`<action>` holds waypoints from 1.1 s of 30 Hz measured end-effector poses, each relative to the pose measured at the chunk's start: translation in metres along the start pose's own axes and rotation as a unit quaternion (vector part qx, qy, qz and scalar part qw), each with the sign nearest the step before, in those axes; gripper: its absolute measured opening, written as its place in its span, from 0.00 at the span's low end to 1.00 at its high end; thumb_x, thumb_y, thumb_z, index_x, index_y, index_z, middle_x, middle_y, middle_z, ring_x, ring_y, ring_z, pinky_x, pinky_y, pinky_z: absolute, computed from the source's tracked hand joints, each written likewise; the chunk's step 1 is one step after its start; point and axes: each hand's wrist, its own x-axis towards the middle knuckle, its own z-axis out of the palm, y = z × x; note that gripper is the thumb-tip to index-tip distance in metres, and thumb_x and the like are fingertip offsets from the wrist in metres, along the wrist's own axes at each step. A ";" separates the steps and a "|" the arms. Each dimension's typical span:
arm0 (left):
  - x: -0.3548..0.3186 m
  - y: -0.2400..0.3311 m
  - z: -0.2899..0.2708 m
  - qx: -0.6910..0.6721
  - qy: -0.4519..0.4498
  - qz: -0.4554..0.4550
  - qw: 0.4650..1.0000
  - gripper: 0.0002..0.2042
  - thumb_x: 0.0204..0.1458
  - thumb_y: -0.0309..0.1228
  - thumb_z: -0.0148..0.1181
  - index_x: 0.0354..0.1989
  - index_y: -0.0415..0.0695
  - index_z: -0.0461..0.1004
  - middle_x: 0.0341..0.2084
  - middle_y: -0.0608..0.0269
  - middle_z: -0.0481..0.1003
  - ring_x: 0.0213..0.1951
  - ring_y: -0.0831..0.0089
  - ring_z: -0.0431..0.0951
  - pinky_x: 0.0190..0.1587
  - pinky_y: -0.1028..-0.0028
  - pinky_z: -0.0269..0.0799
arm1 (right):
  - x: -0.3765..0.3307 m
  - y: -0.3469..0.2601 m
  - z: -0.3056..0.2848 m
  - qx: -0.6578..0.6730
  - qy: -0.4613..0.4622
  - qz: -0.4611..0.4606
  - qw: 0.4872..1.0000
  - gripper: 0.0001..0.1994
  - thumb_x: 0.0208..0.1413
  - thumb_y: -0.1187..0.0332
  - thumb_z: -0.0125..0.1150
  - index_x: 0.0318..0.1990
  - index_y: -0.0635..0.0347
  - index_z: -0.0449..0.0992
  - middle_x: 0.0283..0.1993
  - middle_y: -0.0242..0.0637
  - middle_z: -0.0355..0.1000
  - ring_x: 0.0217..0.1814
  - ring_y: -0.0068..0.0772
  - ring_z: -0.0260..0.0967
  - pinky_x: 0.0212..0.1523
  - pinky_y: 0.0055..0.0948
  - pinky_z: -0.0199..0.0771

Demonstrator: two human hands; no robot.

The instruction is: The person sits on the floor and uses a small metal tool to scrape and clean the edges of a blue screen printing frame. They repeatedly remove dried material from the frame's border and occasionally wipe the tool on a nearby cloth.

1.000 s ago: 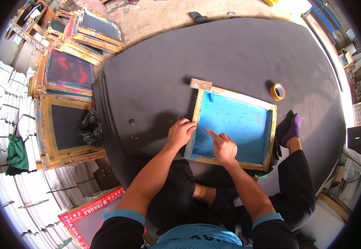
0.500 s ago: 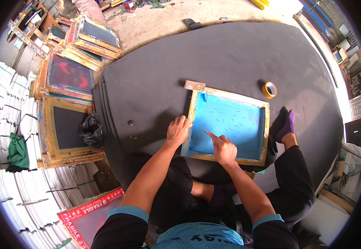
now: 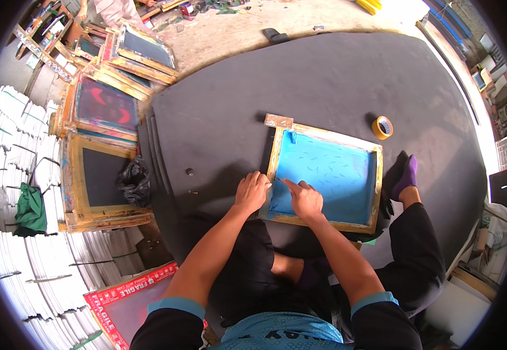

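Note:
A screen-printing frame (image 3: 330, 230) with wooden rails and blue mesh lies in front of me, small dark marks scattered over the mesh. My left hand (image 3: 252, 192) is closed at the left rail, its fingertips on the wood; a pale spot shows at the tips. Over the left part of the mesh, my right hand (image 3: 306, 199) has its index finger stretched toward that rail and the other fingers curled. A small thin thing seems pinched at its fingertip, too small to name. A short wooden block (image 3: 279, 121) sits on the frame's far left corner.
A yellow tape roll (image 3: 382, 128) stands beyond the frame's right side on the dark padded surface (image 3: 230, 99). My foot in a purple sock (image 3: 406, 175) rests right of the frame. More screens (image 3: 106, 106), a black plastic bag (image 3: 134, 182) and white paper stacks (image 3: 17, 175) line the left.
My right hand has moved left across the mesh, its fingertip now close to the left rail. The left hand stays at the rail. The whole view has shifted slightly.

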 end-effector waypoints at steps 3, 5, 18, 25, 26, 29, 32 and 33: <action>-0.005 0.001 -0.005 -0.026 -0.020 -0.021 0.999 0.08 0.64 0.36 0.61 0.36 0.46 0.75 0.35 0.59 0.75 0.43 0.55 0.78 0.45 0.54 0.73 | 0.007 -0.001 0.003 0.002 -0.003 -0.006 1.000 0.22 0.61 0.68 0.61 0.61 0.29 0.80 0.38 0.38 0.78 0.39 0.47 0.80 0.39 0.47 0.82; -0.008 0.000 -0.006 -0.039 -0.030 -0.029 0.998 0.08 0.63 0.36 0.62 0.35 0.45 0.75 0.35 0.57 0.76 0.43 0.53 0.78 0.46 0.53 0.74 | 0.012 -0.002 0.007 -0.002 -0.006 -0.008 1.000 0.23 0.61 0.68 0.61 0.62 0.29 0.79 0.38 0.38 0.78 0.39 0.48 0.80 0.39 0.48 0.83; -0.024 -0.002 -0.023 -0.090 -0.099 -0.082 0.988 0.10 0.63 0.37 0.62 0.35 0.44 0.77 0.36 0.55 0.79 0.42 0.51 0.81 0.45 0.53 0.77 | 0.051 -0.011 0.029 0.105 -0.021 0.004 0.994 0.13 0.61 0.56 0.67 0.47 0.49 0.82 0.43 0.36 0.82 0.42 0.49 0.81 0.42 0.48 0.80; -0.024 -0.012 -0.013 -0.148 -0.094 -0.104 0.979 0.10 0.62 0.37 0.62 0.36 0.42 0.77 0.37 0.53 0.79 0.42 0.50 0.81 0.45 0.54 0.76 | 0.059 -0.015 0.043 0.101 -0.012 -0.014 0.995 0.10 0.62 0.58 0.65 0.44 0.50 0.81 0.40 0.35 0.80 0.41 0.50 0.80 0.41 0.48 0.80; -0.024 -0.011 -0.013 -0.149 -0.096 -0.108 0.978 0.10 0.62 0.37 0.62 0.36 0.42 0.77 0.37 0.53 0.79 0.42 0.50 0.81 0.45 0.54 0.76 | 0.058 -0.015 0.042 0.097 -0.010 -0.016 0.995 0.10 0.62 0.58 0.65 0.44 0.51 0.81 0.40 0.36 0.80 0.41 0.50 0.80 0.41 0.48 0.80; -0.021 -0.010 -0.011 -0.157 -0.105 -0.122 0.974 0.10 0.62 0.36 0.62 0.37 0.41 0.77 0.37 0.52 0.79 0.43 0.50 0.81 0.45 0.55 0.76 | 0.059 -0.013 0.050 0.081 0.009 -0.037 0.996 0.10 0.63 0.59 0.64 0.42 0.53 0.79 0.39 0.38 0.79 0.41 0.51 0.80 0.41 0.48 0.80; -0.019 -0.011 -0.008 -0.181 -0.113 -0.149 0.966 0.11 0.63 0.36 0.62 0.39 0.40 0.78 0.39 0.50 0.80 0.44 0.50 0.81 0.47 0.58 0.76 | 0.057 -0.013 0.056 0.052 0.010 -0.030 0.998 0.10 0.64 0.59 0.63 0.41 0.54 0.77 0.39 0.40 0.80 0.41 0.51 0.81 0.40 0.49 0.80; -0.019 -0.011 -0.008 -0.190 -0.113 -0.161 0.962 0.11 0.64 0.36 0.62 0.40 0.39 0.78 0.39 0.50 0.81 0.44 0.51 0.82 0.48 0.58 0.76 | 0.053 -0.012 0.057 0.053 -0.001 -0.022 0.998 0.10 0.64 0.58 0.63 0.41 0.54 0.77 0.40 0.41 0.80 0.41 0.52 0.81 0.40 0.49 0.80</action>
